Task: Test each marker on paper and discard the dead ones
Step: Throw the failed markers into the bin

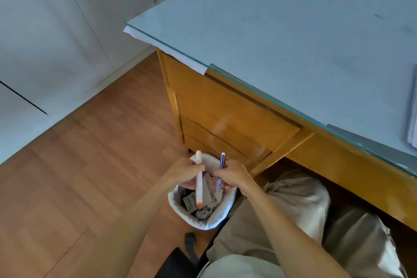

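My left hand point(184, 170) grips a white marker with orange ends point(199, 187), held nearly upright over a white-lined waste bin point(216, 221) on the floor. My right hand point(232, 175) grips a thinner blue-and-white marker point(222, 160), also upright above the bin. The bin holds crumpled grey and brown paper scraps. Both hands are close together, just above the bin's far rim. A stack of paper point(413, 119) lies at the desk's right edge, cut off by the frame.
A wooden desk with drawers point(225, 119) and a glass top point(282, 40) stands right behind the bin. My knees in beige trousers point(282, 216) sit under the desk. A black chair part point(180, 259) is below. Wooden floor point(79, 176) stretches left to white cabinets.
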